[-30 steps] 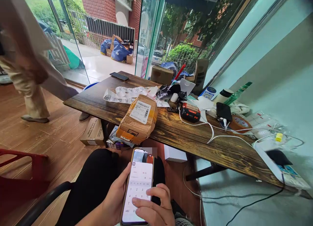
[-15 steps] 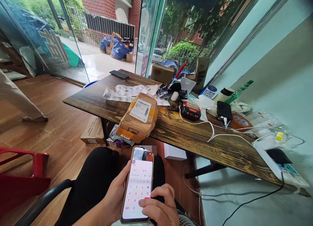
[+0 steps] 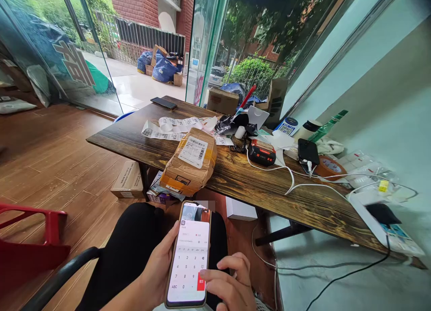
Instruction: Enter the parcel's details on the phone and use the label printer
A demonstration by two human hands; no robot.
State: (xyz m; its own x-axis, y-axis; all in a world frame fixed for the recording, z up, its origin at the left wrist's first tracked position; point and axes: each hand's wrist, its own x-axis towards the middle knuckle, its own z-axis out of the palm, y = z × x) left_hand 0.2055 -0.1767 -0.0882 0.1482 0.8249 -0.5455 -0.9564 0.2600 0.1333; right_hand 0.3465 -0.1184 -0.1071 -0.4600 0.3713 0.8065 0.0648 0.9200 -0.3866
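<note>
One line of characters (image 3: 186, 242), too small to read, stands above the digits (image 3: 185, 267) on the slim, gold-rimmed smartphone (image 3: 187, 252) at six o'clock, so entry looks well along, though whether the red rectangular key (image 3: 201, 283) is pressed cannot be told. The left hand (image 3: 156, 268) clasps the phone's left side, and the right hand (image 3: 232, 279), at its four o'clock, curls loosely, holding nothing, a fingertip over that key. Beyond, at twelve o'clock, a taped brown cardboard parcel (image 3: 190, 160) overhangs the dark wooden table (image 3: 256, 185).
</note>
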